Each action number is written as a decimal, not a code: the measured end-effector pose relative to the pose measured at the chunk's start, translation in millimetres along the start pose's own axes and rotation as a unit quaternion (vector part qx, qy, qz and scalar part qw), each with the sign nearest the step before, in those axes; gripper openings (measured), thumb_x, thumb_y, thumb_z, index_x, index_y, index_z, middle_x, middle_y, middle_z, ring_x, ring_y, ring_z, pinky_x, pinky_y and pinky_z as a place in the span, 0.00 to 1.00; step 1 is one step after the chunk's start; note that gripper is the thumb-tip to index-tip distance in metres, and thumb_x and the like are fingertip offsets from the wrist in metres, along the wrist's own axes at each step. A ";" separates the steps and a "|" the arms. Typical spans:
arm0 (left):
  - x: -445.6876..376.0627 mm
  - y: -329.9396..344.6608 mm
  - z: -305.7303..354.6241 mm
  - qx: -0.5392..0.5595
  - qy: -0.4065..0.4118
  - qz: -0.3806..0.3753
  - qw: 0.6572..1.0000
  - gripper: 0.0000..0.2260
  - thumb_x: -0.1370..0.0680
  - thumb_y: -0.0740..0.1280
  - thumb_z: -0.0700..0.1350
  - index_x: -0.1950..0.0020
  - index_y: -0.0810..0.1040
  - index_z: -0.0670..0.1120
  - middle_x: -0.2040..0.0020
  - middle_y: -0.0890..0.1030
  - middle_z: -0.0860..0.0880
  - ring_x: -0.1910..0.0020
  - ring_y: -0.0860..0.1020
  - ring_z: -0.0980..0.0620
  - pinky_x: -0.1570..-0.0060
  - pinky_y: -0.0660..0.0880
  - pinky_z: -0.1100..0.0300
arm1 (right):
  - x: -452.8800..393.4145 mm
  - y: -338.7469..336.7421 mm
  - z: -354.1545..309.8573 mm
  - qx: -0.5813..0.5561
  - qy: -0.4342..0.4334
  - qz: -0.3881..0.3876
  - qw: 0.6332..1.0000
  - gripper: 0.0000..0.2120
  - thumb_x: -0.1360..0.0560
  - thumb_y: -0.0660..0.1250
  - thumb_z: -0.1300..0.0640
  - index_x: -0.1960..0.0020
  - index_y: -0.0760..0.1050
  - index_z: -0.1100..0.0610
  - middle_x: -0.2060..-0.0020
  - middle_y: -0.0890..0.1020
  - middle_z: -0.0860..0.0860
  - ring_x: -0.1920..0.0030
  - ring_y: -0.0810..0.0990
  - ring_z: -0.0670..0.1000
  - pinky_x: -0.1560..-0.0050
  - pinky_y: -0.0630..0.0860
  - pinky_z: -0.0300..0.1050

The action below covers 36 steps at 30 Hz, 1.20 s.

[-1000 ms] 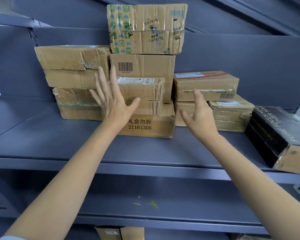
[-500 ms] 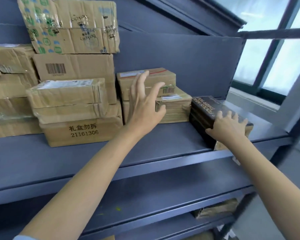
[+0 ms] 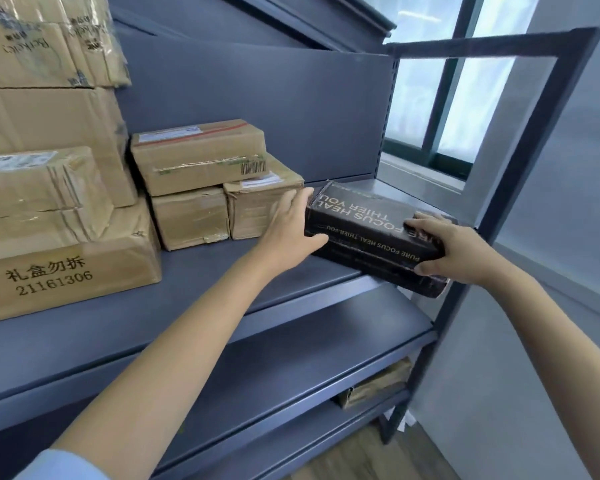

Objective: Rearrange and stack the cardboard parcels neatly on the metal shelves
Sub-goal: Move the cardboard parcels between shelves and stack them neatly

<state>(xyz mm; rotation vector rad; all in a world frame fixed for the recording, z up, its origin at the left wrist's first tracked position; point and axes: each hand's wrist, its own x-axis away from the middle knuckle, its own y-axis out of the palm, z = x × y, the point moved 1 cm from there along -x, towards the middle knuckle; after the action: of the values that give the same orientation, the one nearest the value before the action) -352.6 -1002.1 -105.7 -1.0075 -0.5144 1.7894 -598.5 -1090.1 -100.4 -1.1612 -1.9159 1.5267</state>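
A black printed box (image 3: 364, 233) lies at the right end of the grey metal shelf (image 3: 201, 271), its near corner jutting over the front edge. My left hand (image 3: 293, 226) holds its left end, thumb under the front face and fingers behind. My right hand (image 3: 447, 247) grips its right end, fingers on top and thumb on the front. Left of the box, a taped brown parcel (image 3: 198, 157) sits on two smaller parcels (image 3: 191, 216) (image 3: 260, 206). A large parcel printed 21161306 (image 3: 66, 268) carries a stack of parcels (image 3: 39, 181) at the far left.
The shelf's dark upright post (image 3: 530, 174) stands just right of the black box, with a window behind. Below runs a lower grey shelf (image 3: 309, 362), and a crumpled brown parcel (image 3: 374, 386) lies under it at the right. A grey back panel (image 3: 257, 109) closes the shelf.
The view swung right. My left hand moved from the small parcels over to the black box's left end. My right hand shifted from its top to gripping its right end.
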 end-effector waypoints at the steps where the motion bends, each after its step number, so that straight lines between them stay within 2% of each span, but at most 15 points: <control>1: -1.9 3.9 -0.4 0.026 -0.024 -0.021 0.999 0.36 0.26 0.69 0.46 0.24 0.52 0.46 0.25 0.56 0.46 0.26 0.55 0.47 0.31 0.54 0.57 | 1.6 0.4 3.3 -0.017 -0.013 0.004 1.000 0.38 0.34 0.75 0.61 0.28 0.64 0.51 0.26 0.61 0.49 0.25 0.57 0.53 0.27 0.57 0.53; 3: -3.1 9.1 -2.4 0.065 -0.064 -0.052 0.994 0.42 0.27 0.71 0.47 0.23 0.45 0.46 0.23 0.54 0.47 0.25 0.54 0.49 0.31 0.54 0.58 | 4.0 1.9 6.7 -0.056 -0.042 0.016 0.997 0.36 0.34 0.75 0.62 0.29 0.67 0.51 0.28 0.64 0.45 0.26 0.55 0.46 0.26 0.55 0.48; 6: 2.1 8.8 -8.3 0.060 -0.081 -0.043 0.994 0.43 0.28 0.72 0.47 0.23 0.46 0.46 0.25 0.59 0.46 0.27 0.59 0.49 0.33 0.57 0.59 | 4.5 4.9 4.9 -0.113 -0.074 0.029 0.990 0.34 0.34 0.75 0.65 0.31 0.70 0.52 0.32 0.66 0.40 0.29 0.53 0.39 0.28 0.54 0.43; 9: 20.2 -6.0 -15.7 0.016 -0.090 -0.023 0.996 0.39 0.29 0.72 0.50 0.25 0.53 0.49 0.33 0.65 0.47 0.33 0.65 0.48 0.42 0.62 0.59 | 0.5 10.4 -2.2 -0.164 -0.094 0.025 0.982 0.33 0.35 0.76 0.67 0.33 0.72 0.52 0.33 0.67 0.40 0.28 0.53 0.39 0.27 0.55 0.44; 11: 36.7 -21.8 -19.1 -0.023 -0.101 -0.032 0.994 0.35 0.28 0.71 0.52 0.26 0.57 0.50 0.40 0.64 0.49 0.37 0.67 0.49 0.46 0.63 0.60 | -5.6 16.1 -12.8 -0.185 -0.112 0.024 0.976 0.33 0.35 0.76 0.67 0.34 0.72 0.50 0.31 0.65 0.41 0.26 0.52 0.41 0.28 0.54 0.43; 14: 59.9 -43.5 -24.3 -0.099 -0.131 -0.033 0.986 0.33 0.27 0.69 0.55 0.27 0.58 0.49 0.40 0.65 0.49 0.38 0.68 0.48 0.48 0.64 0.59 | -22.2 27.9 -39.5 -0.185 -0.132 0.035 0.973 0.34 0.35 0.77 0.60 0.32 0.70 0.51 0.26 0.61 0.47 0.24 0.49 0.46 0.29 0.50 0.41; 17: 75.6 -58.9 -30.2 -0.234 -0.155 -0.010 0.960 0.33 0.26 0.67 0.58 0.28 0.59 0.44 0.32 0.63 0.43 0.32 0.62 0.44 0.39 0.65 0.54 | -42.2 43.9 -69.7 -0.158 -0.144 0.033 0.976 0.42 0.37 0.78 0.52 0.28 0.64 0.56 0.25 0.57 0.51 0.24 0.49 0.49 0.28 0.49 0.41; 19: 79.0 -67.9 -35.4 -0.304 -0.156 -0.006 0.940 0.36 0.26 0.66 0.58 0.26 0.56 0.41 0.25 0.54 0.40 0.26 0.52 0.44 0.29 0.54 0.54 | -54.0 52.2 -87.4 -0.140 -0.153 0.024 0.978 0.47 0.38 0.76 0.47 0.26 0.60 0.58 0.24 0.56 0.51 0.24 0.50 0.48 0.28 0.48 0.40; 22: 81.0 -79.0 -43.9 -0.321 -0.148 -0.023 0.935 0.38 0.24 0.64 0.56 0.24 0.50 0.39 0.23 0.49 0.42 0.24 0.47 0.47 0.28 0.45 0.58 | -68.5 58.9 -105.5 -0.132 -0.163 0.003 0.978 0.50 0.40 0.74 0.42 0.25 0.57 0.59 0.24 0.57 0.51 0.24 0.52 0.48 0.27 0.49 0.40; 24: 83.6 -81.8 -48.9 -0.320 -0.144 -0.022 0.936 0.36 0.23 0.63 0.54 0.24 0.49 0.41 0.23 0.50 0.43 0.24 0.48 0.48 0.28 0.46 0.59 | -76.0 59.8 -112.9 -0.136 -0.180 -0.003 0.974 0.48 0.38 0.76 0.46 0.25 0.58 0.59 0.25 0.59 0.51 0.25 0.54 0.48 0.31 0.48 0.32; 27: 86.0 -81.2 -56.2 -0.346 -0.143 -0.015 0.927 0.34 0.22 0.61 0.54 0.23 0.47 0.43 0.23 0.50 0.43 0.24 0.47 0.47 0.28 0.46 0.58 | -88.3 62.3 -118.0 -0.146 -0.194 -0.004 0.970 0.44 0.36 0.78 0.52 0.27 0.61 0.60 0.28 0.65 0.52 0.28 0.61 0.49 0.45 0.47 0.15; 28: 84.8 -81.6 -58.8 -0.353 -0.147 -0.013 0.924 0.34 0.21 0.60 0.54 0.23 0.47 0.43 0.23 0.50 0.42 0.24 0.47 0.46 0.28 0.45 0.58 | -91.9 63.0 -121.0 -0.147 -0.197 -0.002 0.969 0.44 0.36 0.78 0.53 0.27 0.61 0.61 0.29 0.65 0.52 0.28 0.61 0.49 0.46 0.47 0.14; 32: 74.5 -84.9 -68.9 -0.357 -0.169 -0.013 0.918 0.33 0.21 0.60 0.53 0.23 0.47 0.42 0.23 0.49 0.42 0.24 0.46 0.46 0.28 0.44 0.58 | -108.0 71.1 -127.7 -0.135 -0.198 0.012 0.971 0.44 0.37 0.78 0.50 0.28 0.63 0.63 0.28 0.65 0.53 0.28 0.63 0.51 0.41 0.51 0.23; 34: 69.3 -84.9 -72.4 -0.364 -0.177 -0.013 0.914 0.33 0.21 0.60 0.52 0.23 0.48 0.42 0.23 0.50 0.41 0.24 0.47 0.46 0.28 0.44 0.58 | -113.4 73.4 -129.4 -0.131 -0.192 0.025 0.972 0.44 0.38 0.79 0.50 0.30 0.65 0.64 0.30 0.68 0.54 0.30 0.66 0.52 0.43 0.51 0.22; 36: 65.2 -83.6 -74.8 -0.384 -0.180 -0.018 0.905 0.33 0.21 0.60 0.52 0.24 0.48 0.41 0.23 0.50 0.40 0.24 0.47 0.46 0.27 0.44 0.57 | -115.6 75.2 -130.2 -0.126 -0.195 0.028 0.972 0.48 0.41 0.79 0.44 0.30 0.65 0.64 0.30 0.68 0.54 0.30 0.66 0.53 0.43 0.50 0.22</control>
<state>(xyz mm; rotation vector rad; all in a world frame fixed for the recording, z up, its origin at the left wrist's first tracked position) -257.0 -914.7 -114.3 -1.1589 -1.5449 1.7649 -409.8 -1105.0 -112.3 -1.0826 -2.4144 1.6769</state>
